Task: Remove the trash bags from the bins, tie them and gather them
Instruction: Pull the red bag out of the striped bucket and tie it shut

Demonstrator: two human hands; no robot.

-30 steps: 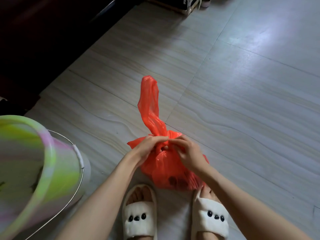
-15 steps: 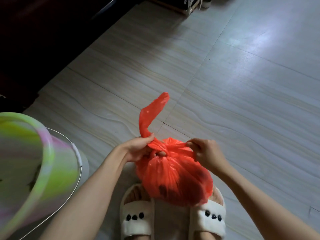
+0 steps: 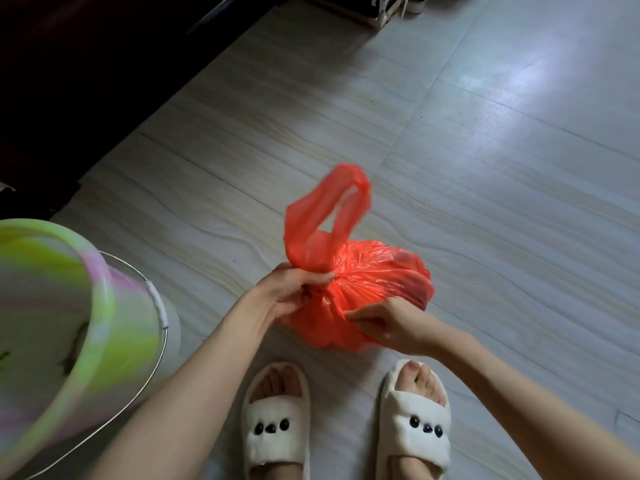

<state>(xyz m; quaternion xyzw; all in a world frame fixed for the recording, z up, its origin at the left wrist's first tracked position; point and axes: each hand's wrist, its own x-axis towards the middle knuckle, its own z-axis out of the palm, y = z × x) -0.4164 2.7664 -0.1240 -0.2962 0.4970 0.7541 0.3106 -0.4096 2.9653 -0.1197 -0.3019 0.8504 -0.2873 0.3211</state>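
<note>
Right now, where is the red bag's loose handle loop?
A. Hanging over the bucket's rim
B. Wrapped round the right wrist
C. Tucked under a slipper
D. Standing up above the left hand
D: the handle loop rises from where the left hand pinches the red bag at its gathered neck.

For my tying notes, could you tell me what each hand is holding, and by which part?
Both hold the red trash bag: the left hand grips its gathered neck below the handle loop; the right hand pinches plastic on its near side.
</note>
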